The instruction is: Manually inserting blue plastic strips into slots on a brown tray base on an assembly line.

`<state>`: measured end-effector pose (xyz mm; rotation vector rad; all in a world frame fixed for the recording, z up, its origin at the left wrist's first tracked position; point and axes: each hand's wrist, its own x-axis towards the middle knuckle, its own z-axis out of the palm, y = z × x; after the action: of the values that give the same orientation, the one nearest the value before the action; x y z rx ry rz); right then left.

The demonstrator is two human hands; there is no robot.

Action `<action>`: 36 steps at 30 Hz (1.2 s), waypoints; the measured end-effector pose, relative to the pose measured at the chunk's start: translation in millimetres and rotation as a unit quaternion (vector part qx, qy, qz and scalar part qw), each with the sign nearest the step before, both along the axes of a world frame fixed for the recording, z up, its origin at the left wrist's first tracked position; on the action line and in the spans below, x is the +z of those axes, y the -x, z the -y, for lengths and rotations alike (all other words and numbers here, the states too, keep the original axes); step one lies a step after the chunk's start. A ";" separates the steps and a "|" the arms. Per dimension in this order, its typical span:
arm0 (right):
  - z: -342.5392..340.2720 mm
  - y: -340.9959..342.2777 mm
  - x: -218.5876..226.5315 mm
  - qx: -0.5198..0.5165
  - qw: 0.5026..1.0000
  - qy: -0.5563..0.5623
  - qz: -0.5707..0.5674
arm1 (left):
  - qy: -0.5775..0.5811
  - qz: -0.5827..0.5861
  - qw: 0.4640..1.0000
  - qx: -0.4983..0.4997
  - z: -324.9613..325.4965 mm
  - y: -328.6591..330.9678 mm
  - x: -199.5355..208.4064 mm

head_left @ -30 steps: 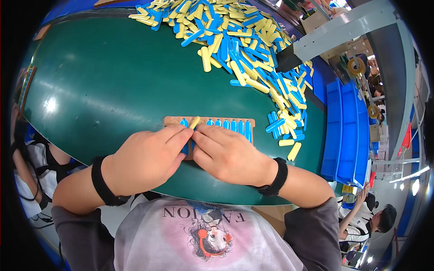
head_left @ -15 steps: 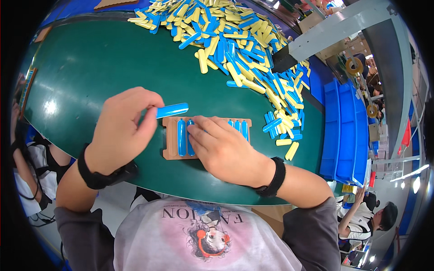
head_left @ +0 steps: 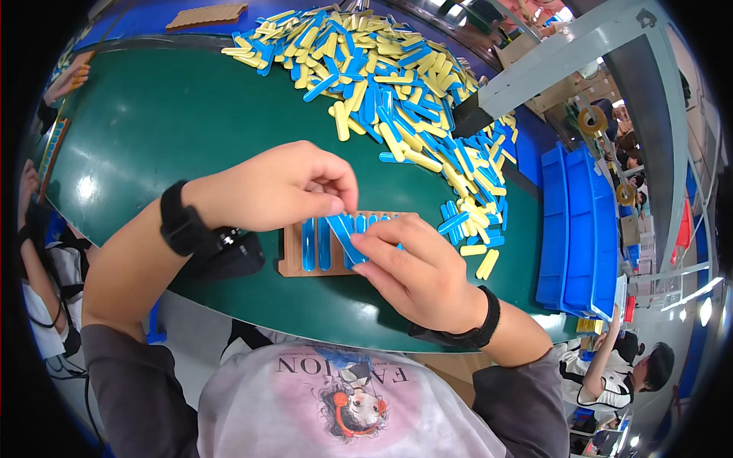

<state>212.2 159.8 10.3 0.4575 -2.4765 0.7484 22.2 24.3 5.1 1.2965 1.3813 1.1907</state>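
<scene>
Over a brown slotted tray (head_left: 291, 256), a glossy blue strip (head_left: 345, 237) with rounded ends is held at a slant. My left hand (head_left: 294, 187) is closed, thumb and fingers pinching its upper end. At the lower end, my right hand (head_left: 427, 267) pinches the same strip between thumb and fingers. Several blue strips stand side by side in the tray's slots, among them one blue strip (head_left: 308, 246) near the left end. My right hand and the held strip cover part of the tray's right half.
A large heap of blue and yellow strips (head_left: 366, 99) spreads over the far side of the green table (head_left: 153, 137). Another brown tray (head_left: 206, 15) lies at the far left. Blue bins (head_left: 576, 229) and a grey metal post (head_left: 565, 57) stand right. Another person's hand (head_left: 69, 80) shows far left.
My left hand has moved right, bringing the blue strip over the tray. My right hand has lifted off the slotted strips and now grips the strip's lower end.
</scene>
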 end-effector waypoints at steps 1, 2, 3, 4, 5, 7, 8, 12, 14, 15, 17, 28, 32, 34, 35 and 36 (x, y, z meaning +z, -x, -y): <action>-3.1 -4.4 -0.3 0.006 0.999 -0.040 -0.013 | 0.032 0.005 0.999 -0.038 -10.4 0.6 3.9; -6.3 -8.6 1.1 0.013 0.996 -0.081 -0.026 | 0.063 0.009 0.995 -0.075 -21.1 0.6 8.4; -9.7 -12.2 4.1 0.009 0.996 -0.086 -0.029 | 0.072 0.009 0.993 -0.094 -32.2 0.3 11.0; -13.1 -17.5 7.6 -0.015 0.991 -0.123 -0.057 | 0.111 -0.006 0.987 -0.113 -43.5 -0.1 18.1; -15.8 -22.0 10.5 -0.038 0.983 -0.160 -0.084 | 0.098 -0.019 0.988 -0.118 -56.1 0.0 18.0; -21.4 -31.3 16.6 -0.073 0.978 -0.170 -0.095 | 0.032 -0.157 0.982 -0.096 -84.0 1.6 11.0; -22.5 -32.2 18.5 -0.098 0.974 -0.173 -0.107 | -0.026 -0.297 0.952 -0.062 -95.7 8.0 -1.7; -18.1 -43.0 19.1 -0.167 0.971 -0.155 -0.074 | -0.138 -0.584 0.799 -0.018 -135.3 12.6 -53.3; -16.6 -45.8 17.1 -0.174 0.972 -0.137 -0.081 | -0.170 -0.685 0.707 -0.044 -142.2 13.2 -52.1; -16.2 -45.1 16.4 -0.179 0.972 -0.127 -0.084 | -0.166 -0.684 0.709 -0.041 -144.6 15.3 -47.2; -16.1 -40.6 13.2 -0.167 0.974 -0.124 -0.092 | -0.158 -0.684 0.711 -0.035 -147.0 23.4 -51.8; 2.5 -19.5 -0.3 -0.100 0.990 -0.082 -0.049 | -0.260 -0.480 0.815 0.193 -37.7 20.6 -10.1; 2.2 -14.6 -6.5 -0.090 0.993 -0.069 -0.030 | -0.200 -0.408 0.846 0.280 26.0 0.5 3.1; -1.9 -11.0 -8.2 -0.084 0.994 -0.066 -0.028 | -0.144 -0.397 0.851 0.312 42.6 -4.4 -4.5; 2.5 -9.2 -7.2 -0.083 0.994 -0.064 -0.031 | -0.130 -0.379 0.859 0.318 55.6 -8.3 -8.4; 5.2 -9.8 -5.0 -0.080 0.993 -0.077 -0.035 | -0.115 -0.370 0.866 0.315 64.2 -13.6 -11.0</action>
<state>222.0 154.6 5.4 0.3291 -2.4798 0.4725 35.8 -39.8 -6.0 1.6236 2.4205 1.3615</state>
